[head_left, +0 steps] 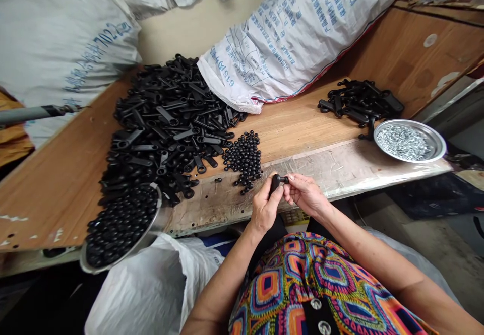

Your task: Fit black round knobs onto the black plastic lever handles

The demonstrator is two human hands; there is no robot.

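Note:
My left hand (265, 207) is closed around a black plastic handle piece (275, 182), held upright just off the table's front edge. My right hand (305, 194) pinches a small black part (285, 179) against the top of that piece. Right behind my hands lies a cluster of loose black balls (244, 158). A big heap of black handle pieces (166, 121) covers the table to the left.
A metal bowl of black balls (119, 226) hangs over the front edge at left. A metal dish of screws (408, 141) sits at right, behind it a smaller pile of black assembled pieces (359, 103). Large white sacks (295, 32) lie behind. A white bag (151, 284) sits below.

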